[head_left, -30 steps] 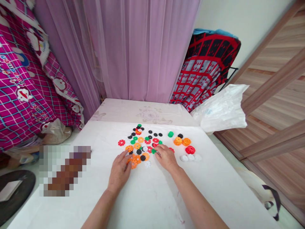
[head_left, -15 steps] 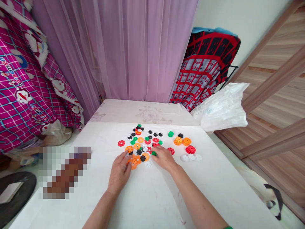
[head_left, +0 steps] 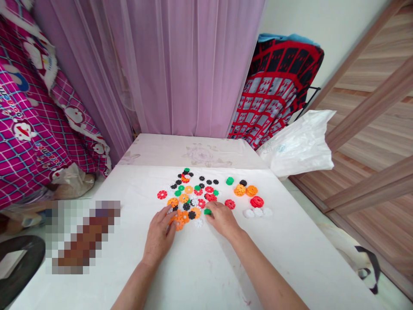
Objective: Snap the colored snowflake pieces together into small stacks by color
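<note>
1. Since the earlier frame, my right hand (head_left: 222, 219) and the green plastic snowflake disc (head_left: 208, 211) under it have shifted slightly toward me.
2. My white-sheeted table (head_left: 258, 258) carries a scattered spread of multicoloured plastic snowflake discs (head_left: 193, 193).
3. My left hand (head_left: 158, 237) lies open, touching orange plastic snowflake discs (head_left: 179, 220).
4. My right hand lies open, resting on the green disc.

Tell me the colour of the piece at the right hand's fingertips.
Green plastic disc, shown best in the head view.

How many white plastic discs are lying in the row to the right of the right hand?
3 white plastic discs in a row, right of the right hand: one nearest the hand, one in the middle, one farthest. None seems hidden.
</note>
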A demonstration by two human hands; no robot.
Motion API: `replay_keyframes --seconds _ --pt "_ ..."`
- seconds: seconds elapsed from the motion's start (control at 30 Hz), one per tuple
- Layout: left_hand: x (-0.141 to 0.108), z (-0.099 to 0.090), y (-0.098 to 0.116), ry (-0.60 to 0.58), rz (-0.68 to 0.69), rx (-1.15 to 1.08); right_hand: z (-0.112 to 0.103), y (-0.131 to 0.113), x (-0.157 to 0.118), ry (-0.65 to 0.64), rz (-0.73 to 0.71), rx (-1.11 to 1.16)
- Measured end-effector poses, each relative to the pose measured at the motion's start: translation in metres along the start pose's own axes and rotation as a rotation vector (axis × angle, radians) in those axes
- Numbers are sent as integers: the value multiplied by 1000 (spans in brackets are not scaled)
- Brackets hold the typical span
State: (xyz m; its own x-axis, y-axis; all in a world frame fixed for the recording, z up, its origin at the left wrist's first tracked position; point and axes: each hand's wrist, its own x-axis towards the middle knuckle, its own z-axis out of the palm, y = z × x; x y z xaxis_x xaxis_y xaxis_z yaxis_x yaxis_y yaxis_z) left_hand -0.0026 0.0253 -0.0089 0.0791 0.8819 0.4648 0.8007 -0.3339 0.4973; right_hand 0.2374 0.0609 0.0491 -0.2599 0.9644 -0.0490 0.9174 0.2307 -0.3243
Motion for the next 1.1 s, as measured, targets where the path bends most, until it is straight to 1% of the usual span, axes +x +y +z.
replay_keyframes --seconds 0.13,0.23,0.33,0.43,0.53,0.63,0.73,0.9,1.1 --pt "-1 1 -1 1 4 3 1 2 1 21 25 57" --pt "-1 0 -1 0 16 12 -10 15 4 104 53 110" --pt "0 -1 0 3 30 23 -33 37 14 226 151 101" --pt "0 -3 1 1 39 40 -57 67 32 299 222 65" --pt "1 -4 1 6 48 52 -69 95 52 345 290 38" --pt "1 -4 1 22 59 53 -68 114 68 341 290 22" --pt "1 -3 0 27 52 50 -64 124 77 293 277 11" --pt "0 -3 0 9 21 24 -59 129 83 262 255 -26" --pt "-1 -4 1 0 12 17 -61 128 86 234 247 -64"
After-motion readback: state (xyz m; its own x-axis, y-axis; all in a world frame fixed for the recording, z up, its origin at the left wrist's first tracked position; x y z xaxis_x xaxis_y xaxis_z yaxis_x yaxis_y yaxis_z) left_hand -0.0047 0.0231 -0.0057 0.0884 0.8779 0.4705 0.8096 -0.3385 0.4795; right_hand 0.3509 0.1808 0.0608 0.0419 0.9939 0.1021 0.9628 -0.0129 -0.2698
